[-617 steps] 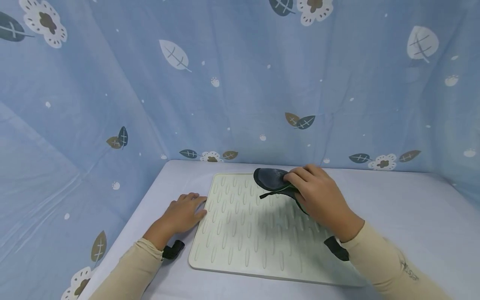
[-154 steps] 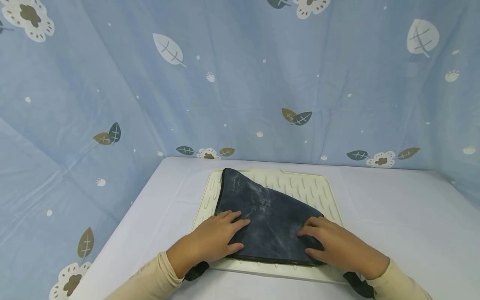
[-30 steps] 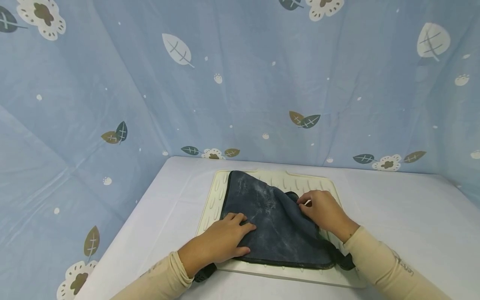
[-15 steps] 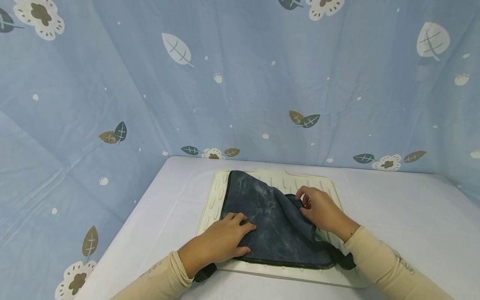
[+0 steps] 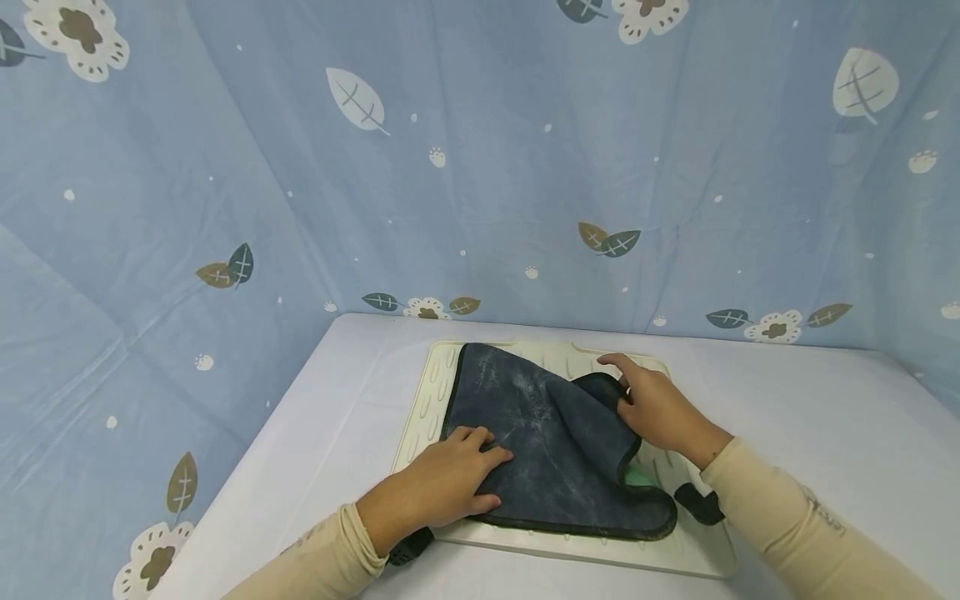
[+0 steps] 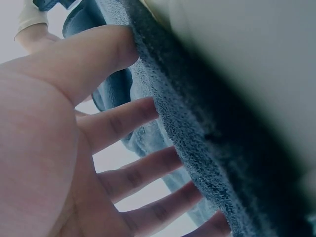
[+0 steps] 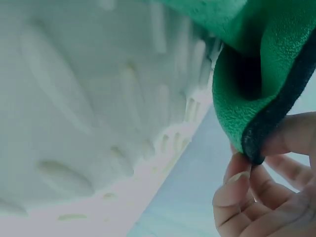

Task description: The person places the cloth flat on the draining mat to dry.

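A dark blue-grey cloth (image 5: pixel 517 433) with black edging and a green underside lies spread over a cream mat (image 5: pixel 420 408) with raised oblong ridges. My left hand (image 5: pixel 438 483) rests on the cloth's near left part, fingers spread; in the left wrist view its fingertips touch the fuzzy surface. At the cloth's far right, my right hand (image 5: pixel 656 408) pinches the edge, which is raised and folded. In the right wrist view, the black hem (image 7: pixel 266 126) sits between thumb and fingers, and the green side curls above the mat. A sliver of green (image 5: pixel 637 477) shows under the fold.
The mat lies on a white-covered table (image 5: pixel 795 433). A blue curtain (image 5: pixel 480 167) with leaves and flowers hangs behind and at the left. Black wrist devices, one being the right wrist device (image 5: pixel 699 503), hang below the cuffs of beige sleeves.
The right hand has moved slightly back and right, lifting the cloth's right edge so the green underside shows. The left hand stays in place. Much earlier, the right hand held the cloth bunched above the mat.
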